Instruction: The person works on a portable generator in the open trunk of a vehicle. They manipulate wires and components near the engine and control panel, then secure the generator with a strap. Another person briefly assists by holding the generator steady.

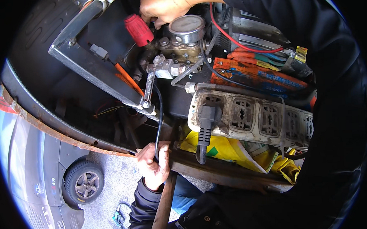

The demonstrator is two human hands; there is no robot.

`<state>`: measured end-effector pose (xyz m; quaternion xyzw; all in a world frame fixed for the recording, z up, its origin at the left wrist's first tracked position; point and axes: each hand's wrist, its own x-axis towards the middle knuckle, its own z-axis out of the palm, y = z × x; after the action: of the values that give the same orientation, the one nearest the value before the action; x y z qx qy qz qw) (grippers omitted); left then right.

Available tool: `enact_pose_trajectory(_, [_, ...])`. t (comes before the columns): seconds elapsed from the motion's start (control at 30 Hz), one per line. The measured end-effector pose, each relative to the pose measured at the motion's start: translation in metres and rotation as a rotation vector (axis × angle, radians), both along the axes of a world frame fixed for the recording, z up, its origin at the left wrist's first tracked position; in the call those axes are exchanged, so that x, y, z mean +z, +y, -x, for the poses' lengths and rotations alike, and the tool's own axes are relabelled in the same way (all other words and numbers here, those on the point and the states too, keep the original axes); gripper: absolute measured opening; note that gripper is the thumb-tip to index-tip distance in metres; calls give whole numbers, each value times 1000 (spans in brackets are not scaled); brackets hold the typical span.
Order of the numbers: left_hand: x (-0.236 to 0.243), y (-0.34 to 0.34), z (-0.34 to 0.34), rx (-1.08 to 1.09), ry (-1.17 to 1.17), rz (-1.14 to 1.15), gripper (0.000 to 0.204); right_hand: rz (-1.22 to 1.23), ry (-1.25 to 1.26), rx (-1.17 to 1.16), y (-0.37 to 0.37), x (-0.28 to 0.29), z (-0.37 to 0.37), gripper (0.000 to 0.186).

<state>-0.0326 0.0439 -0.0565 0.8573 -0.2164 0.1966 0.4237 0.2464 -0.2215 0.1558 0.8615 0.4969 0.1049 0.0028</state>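
Note:
At the top, my right hand reaches in from the upper right, fingers curled beside a red plastic knob on a brass pump body; what its fingertips hold is hidden. A round metal gauge sits just below that hand. At the lower middle, my left hand is closed around a thin black cable at the rusty metal frame edge, above a brown metal bar. The cable runs up past a silver valve with a lever.
A grimy power strip with a black plug lies at right, over yellow sacking. Behind are an orange panel and hoses. An angled steel arm crosses the left. A grey vehicle stands beyond, lower left.

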Motion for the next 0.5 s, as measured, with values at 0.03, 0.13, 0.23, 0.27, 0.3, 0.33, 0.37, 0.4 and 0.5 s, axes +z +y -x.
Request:
enact_pose_trajectory(0.03, [0,-3,-1,-8,22,4,18,10,0,-14,-6,2,4,22])
enact_pose_trajectory(0.13, [-4,-10,-4,-28,22,48,19,7,13,-36,-15,-3,7,22])
enact_pose_trajectory(0.23, [3,-11,-4,-17,29,13,20,-4,19,-34,-14,-6,4,21])
enact_pose_trajectory(0.27, [1,-11,-3,-23,23,18,20,0,16,-34,-16,-7,4,21])
enact_pose_trajectory(0.3, [-3,-12,-5,-29,14,27,20,3,16,-35,-16,-6,4,21])
enact_pose_trajectory(0.33, [-5,-13,-6,-39,6,36,21,6,15,-40,-18,-6,5,21])
enact_pose_trajectory(0.37, [-6,-15,-8,-48,14,45,21,9,15,-48,-22,-7,5,21])
enact_pose_trajectory(0.4, [-6,-12,-6,-34,12,35,21,0,13,-33,-16,-7,3,21])
enact_pose_trajectory(0.5, [-3,-6,-3,-8,20,-3,20,-20,9,-7,-7,-9,0,21])
